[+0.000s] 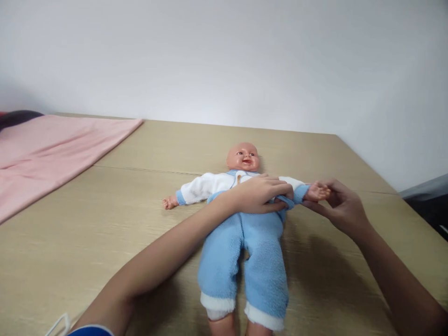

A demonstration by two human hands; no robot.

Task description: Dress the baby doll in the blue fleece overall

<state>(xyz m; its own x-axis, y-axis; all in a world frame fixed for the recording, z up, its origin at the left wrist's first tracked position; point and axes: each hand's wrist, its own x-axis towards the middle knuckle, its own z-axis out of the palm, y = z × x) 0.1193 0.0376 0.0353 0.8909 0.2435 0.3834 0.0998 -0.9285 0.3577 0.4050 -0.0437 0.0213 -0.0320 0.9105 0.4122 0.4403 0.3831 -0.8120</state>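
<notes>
Half-curled hands (264,193) (346,212) on doll's arm (300,192)

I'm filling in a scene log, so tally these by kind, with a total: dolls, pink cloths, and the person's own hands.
Doll: 1
Pink cloth: 1
Person's hands, left hand and right hand: 2
Total: 4
</notes>
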